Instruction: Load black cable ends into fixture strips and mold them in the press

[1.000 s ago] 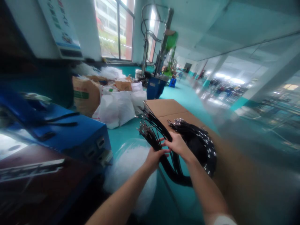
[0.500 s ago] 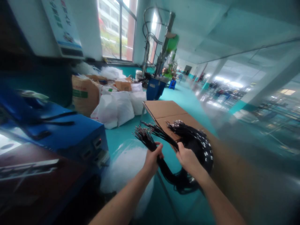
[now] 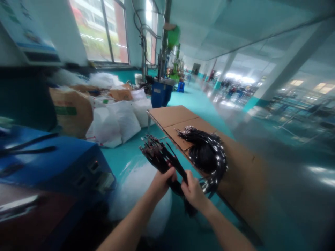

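My left hand is closed around a thick bundle of black cables, whose many tips fan out up and to the left. Close beside it, my right hand grips a thinner bunch of black cables. The two bunches lie side by side, with their tips nearly together. Below my hands the cables hang down in a dark loop, partly hidden by my right hand. On the cardboard-topped table rests a larger curved coil of black cables with shiny light bands.
Brown cardboard covers the long table at right. A blue machine stands at left, with a translucent plastic bag on the floor beside it. White sacks, a brown sack and a blue bin are farther back.
My right hand has brought its bunch leftward and down against the bundle in my left hand. The view has shifted, so the table and coil appear farther left.
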{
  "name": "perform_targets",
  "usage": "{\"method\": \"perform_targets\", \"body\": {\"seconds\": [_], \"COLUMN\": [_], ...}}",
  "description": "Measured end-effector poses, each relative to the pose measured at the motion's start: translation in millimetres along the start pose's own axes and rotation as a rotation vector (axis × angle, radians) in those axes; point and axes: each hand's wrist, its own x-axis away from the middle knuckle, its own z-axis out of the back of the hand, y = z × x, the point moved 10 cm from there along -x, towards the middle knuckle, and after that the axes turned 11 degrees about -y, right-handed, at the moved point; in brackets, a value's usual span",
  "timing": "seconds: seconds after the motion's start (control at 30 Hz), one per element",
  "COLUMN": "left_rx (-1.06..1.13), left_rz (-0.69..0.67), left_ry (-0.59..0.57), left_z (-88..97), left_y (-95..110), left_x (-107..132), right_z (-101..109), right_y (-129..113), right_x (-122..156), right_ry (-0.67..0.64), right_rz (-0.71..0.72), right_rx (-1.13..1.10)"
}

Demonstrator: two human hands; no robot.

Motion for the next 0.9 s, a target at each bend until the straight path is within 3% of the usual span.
{"method": "perform_targets", "body": {"seconds": [0.17,0.3,0.37,0.47,0.57,0.63,0.9], "left_rx": [0.074,0.179,0.153,-0.011,-0.104,-0.101,0.004], "left_rz": [0.061,-0.001,-0.033,-0.003,-0.001,0.008,0.009], "left_ry": [-0.050,-0.085,-0.076,-0.081,0.042,0.101,0.019], "left_z": [-5.5,-9.3,-9.7,-14.0,-5.1,1.0,1.6], "left_y": [-7,-3,0,0,3,5,7], "left_x": [8,6,5,3,3,4,2], "right_z": [-22,-35,-38,-38,-32,-32,-35], "right_y": [11,27,32,31,30,30,43], "right_x": [3,10,14,17,19,18,13], "right_ry": [-0.214,-0.152,-0.108,-0.084,-0.027,-0.008,0.075], "right_rz": [-0.020,-0.069,-0.103,-0.151,-0.182,-0.198,-0.243], "right_rx": [-0.653,-1.044,-1.037,-0.828,-0.659,-0.673,-0.932]}}
